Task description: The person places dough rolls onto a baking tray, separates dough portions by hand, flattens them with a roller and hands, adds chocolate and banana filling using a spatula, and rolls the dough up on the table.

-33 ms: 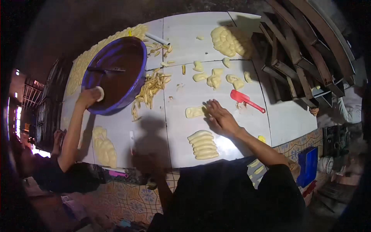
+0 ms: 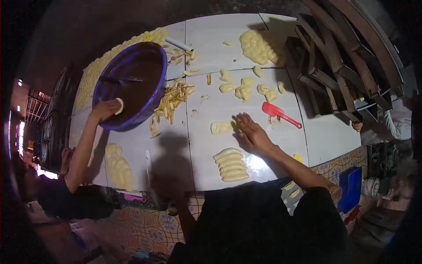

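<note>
My right hand (image 2: 254, 135) lies flat with its fingers stretched out, palm down, at the right end of a flattened strip of pale dough (image 2: 221, 127). My left hand (image 2: 173, 190) is low in dark shadow at the table's near edge; its fingers cannot be made out. A thin white tool (image 2: 148, 155) lies just beyond it. Several rolled dough pieces (image 2: 231, 165) sit side by side close to my body. Past the strip are loose dough lumps (image 2: 243, 91) and a red spatula (image 2: 281, 115) with brown smears.
A co-worker's hand (image 2: 105, 110) holds a pale dough round at a purple basin (image 2: 161, 83) of brown filling. Banana-like strips (image 2: 171, 103) lie beside it. More dough (image 2: 118, 169) rests front left. Stacked metal tins (image 2: 338, 66) stand at the right; a blue crate (image 2: 350, 189) is below.
The co-worker's hand has shifted slightly right over the basin with the dough round. My left hand has drawn back a little toward me. My right hand looks nearly unmoved.
</note>
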{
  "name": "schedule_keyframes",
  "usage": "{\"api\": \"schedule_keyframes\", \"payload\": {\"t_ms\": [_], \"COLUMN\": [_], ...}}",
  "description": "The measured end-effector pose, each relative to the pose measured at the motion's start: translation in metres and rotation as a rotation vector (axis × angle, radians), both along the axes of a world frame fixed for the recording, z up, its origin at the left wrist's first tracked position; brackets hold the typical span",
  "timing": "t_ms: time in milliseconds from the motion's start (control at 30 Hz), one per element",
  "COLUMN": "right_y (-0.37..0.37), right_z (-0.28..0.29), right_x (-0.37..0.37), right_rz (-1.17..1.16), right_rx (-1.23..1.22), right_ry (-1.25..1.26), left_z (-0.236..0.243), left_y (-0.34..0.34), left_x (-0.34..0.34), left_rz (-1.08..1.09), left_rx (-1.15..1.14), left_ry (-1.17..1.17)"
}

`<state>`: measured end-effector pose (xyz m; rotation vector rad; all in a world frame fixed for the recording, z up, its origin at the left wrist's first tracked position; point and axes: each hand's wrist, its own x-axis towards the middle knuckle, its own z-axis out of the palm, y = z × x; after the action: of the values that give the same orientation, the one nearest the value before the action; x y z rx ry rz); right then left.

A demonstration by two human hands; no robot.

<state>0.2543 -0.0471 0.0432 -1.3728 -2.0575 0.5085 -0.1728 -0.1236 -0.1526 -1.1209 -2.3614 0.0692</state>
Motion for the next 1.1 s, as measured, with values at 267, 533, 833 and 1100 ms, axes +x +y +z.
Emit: {"api": "schedule_keyframes", "payload": {"t_ms": [267, 533, 833, 1100], "right_y": [-0.020, -0.015, -0.025, 0.008], "right_z": [0.004, -0.006, -0.006, 0.001], "right_x": [0.010, -0.018, -0.007, 0.005], "right_rz": [-0.080, 0.004, -0.054, -0.112], "right_rx": [-0.113, -0.067, -0.037, 0.100], "right_ry": [0.150, 0.234, 0.227, 0.009], "left_z": [0.149, 0.105, 0.118, 0.193], "left_y": [0.047, 0.057, 0.042, 0.121], "left_x": [0.033, -0.083, -0.023, 0.195], "left_rz": [-0.270, 0.028, -0.222, -1.427], "left_rx": [0.181, 0.199, 0.038, 0.063], "left_ry": [0.084, 0.046, -0.646, -0.724]}}
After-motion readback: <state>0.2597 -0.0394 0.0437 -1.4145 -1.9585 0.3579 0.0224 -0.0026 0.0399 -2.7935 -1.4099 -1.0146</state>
